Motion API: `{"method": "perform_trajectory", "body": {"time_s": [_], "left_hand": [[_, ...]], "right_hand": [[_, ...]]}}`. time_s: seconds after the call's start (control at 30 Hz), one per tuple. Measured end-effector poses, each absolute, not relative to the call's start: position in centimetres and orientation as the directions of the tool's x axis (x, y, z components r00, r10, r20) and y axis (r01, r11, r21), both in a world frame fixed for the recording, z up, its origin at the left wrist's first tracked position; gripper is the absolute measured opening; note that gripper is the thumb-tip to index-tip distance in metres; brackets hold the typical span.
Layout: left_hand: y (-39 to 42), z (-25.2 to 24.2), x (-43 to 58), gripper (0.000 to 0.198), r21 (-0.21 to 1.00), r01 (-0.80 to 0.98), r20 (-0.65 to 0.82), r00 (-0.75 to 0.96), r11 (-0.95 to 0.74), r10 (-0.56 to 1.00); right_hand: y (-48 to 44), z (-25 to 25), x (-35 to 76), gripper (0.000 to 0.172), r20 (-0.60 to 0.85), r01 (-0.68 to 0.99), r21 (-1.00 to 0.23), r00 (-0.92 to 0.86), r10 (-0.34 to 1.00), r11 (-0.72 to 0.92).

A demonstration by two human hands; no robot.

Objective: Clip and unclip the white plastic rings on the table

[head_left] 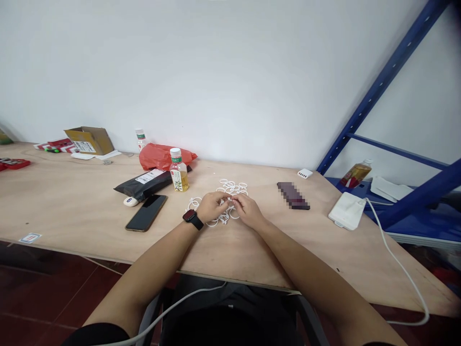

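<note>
Several white rings (233, 216), which look like plastic curtain rings with small eyelets, lie in a loose heap on the wooden table. My left hand (212, 206), with a black smartwatch on the wrist, reaches over the heap with its fingers pinched. Opposite it, my right hand (248, 210) is pinched too, and the fingertips of both hands meet around a small white part of a ring. The fingers hide most of that piece. More rings (194, 203) show left of my left hand, and others lie just beyond the fingertips.
Left of the rings stand a drink bottle (179, 173), a black parcel (144, 185), a red bag (154, 156) and a phone (147, 213). To the right are a pixelated dark object (293, 196), a white charger (305, 173), a white corded box (346, 210) and a blue rack (382, 77).
</note>
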State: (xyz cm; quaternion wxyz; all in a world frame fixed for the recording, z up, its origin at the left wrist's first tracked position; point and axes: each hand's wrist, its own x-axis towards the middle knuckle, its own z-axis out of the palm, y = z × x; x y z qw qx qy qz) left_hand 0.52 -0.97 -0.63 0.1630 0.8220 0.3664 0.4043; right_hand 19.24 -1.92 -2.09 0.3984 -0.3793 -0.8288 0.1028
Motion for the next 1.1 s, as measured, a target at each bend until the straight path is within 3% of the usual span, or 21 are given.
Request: {"method": "perform_trajectory", "body": {"time_s": [0.8, 1.1], "left_hand": [[-0.97, -0.82, 0.78, 0.018, 0.753, 0.407, 0.419, 0.311, -0.518, 0.853], [-0.34, -1.5, 1.07, 0.017, 0.896, 0.203, 0.332, 0.284, -0.394, 0.9]], "right_hand": [[-1.66, -2.74, 19.42, 0.017, 0.666, 0.607, -0.272, -0.441, 0.601, 0.747], [-1.78, -2.63, 19.34, 0.016, 0.722, 0.634, -0.139, -0.461, 0.515, 0.761]]}}
